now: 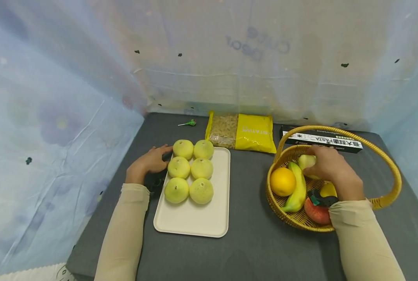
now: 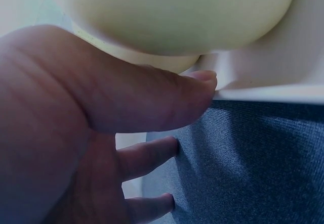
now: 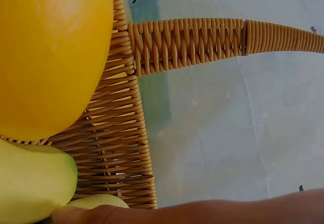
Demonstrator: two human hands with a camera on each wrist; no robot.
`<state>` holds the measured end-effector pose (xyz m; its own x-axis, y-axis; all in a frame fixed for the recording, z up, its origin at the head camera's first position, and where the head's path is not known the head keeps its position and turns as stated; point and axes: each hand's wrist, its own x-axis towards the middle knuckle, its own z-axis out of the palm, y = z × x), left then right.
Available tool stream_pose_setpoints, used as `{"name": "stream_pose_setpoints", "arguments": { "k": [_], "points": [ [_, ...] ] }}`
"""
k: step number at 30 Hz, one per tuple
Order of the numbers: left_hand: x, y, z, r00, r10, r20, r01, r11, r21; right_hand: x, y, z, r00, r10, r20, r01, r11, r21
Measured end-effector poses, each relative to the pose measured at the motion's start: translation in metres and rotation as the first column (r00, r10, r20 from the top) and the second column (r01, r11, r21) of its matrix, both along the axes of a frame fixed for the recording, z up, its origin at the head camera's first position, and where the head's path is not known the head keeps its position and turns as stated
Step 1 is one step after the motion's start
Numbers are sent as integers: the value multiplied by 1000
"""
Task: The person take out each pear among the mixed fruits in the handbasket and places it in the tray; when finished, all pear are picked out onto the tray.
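Note:
Several round pale yellow-green fruits (image 1: pixel 201 169) stand in two columns on a cream tray (image 1: pixel 212 224). My left hand (image 1: pixel 153 160) rests beside the tray's far left edge, its fingers spread and its thumb (image 2: pixel 167 100) at the rim close under a fruit. On the right, my right hand (image 1: pixel 330 168) reaches into a wicker basket (image 1: pixel 293 222). Its thumb and fingers lie round a pale green fruit (image 1: pixel 306 161), mostly hidden by the hand. Beside that fruit are a banana (image 1: pixel 298 191) and an orange (image 1: pixel 283 181). A red fruit (image 1: pixel 317 214) and a yellow fruit (image 1: pixel 328 190) lie nearer the wrist.
The basket's tall handle (image 1: pixel 388 164) arches over my right forearm. Along the back of the grey table (image 1: pixel 247 203) lie a green lollipop (image 1: pixel 192 122), a yellow pasta bag (image 1: pixel 254 132) and a black pasta box (image 1: pixel 346 144). Hanging sheets close off the back and sides.

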<state>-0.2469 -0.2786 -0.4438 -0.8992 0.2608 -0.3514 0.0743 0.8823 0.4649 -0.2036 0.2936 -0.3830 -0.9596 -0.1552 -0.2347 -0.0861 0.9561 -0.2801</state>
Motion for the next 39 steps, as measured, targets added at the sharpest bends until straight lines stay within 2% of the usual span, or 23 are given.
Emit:
{"name": "stream_pose_setpoints", "arguments": {
  "k": [7, 11, 17, 23, 27, 31, 34, 39],
  "points": [
    [0, 0, 0, 1000, -2, 1, 2, 1000, -7, 7, -1, 2, 998, 0, 57, -1, 1000, 22],
    [0, 1, 0, 1000, 1, 7, -1, 1000, -5, 18, 0, 8, 999, -15, 42, 14, 1000, 11],
    [2, 1, 2, 1000, 7, 13, -7, 1000, -4, 44, -5, 23, 998, -26, -65, 23, 998, -51],
    [3, 1, 3, 1000, 10, 13, -10, 1000, 2, 77, -21, 33, 977, 30, -209, -68, 982, -175],
    [3, 1, 3, 1000, 11, 17, -11, 1000, 3, 96, -35, 30, 941, 69, -332, -175, 938, -300],
    [3, 1, 3, 1000, 13, 15, -13, 1000, 6, 104, -54, 21, 912, 83, -401, -265, 866, -424],
    [2, 1, 3, 1000, 9, 11, -9, 1000, 4, 107, -69, 11, 908, 90, -409, -307, 807, -505],
    [2, 1, 2, 1000, 4, 8, -4, 1000, -3, 111, -96, -8, 917, 121, -381, -342, 730, -592]
  ]
}}
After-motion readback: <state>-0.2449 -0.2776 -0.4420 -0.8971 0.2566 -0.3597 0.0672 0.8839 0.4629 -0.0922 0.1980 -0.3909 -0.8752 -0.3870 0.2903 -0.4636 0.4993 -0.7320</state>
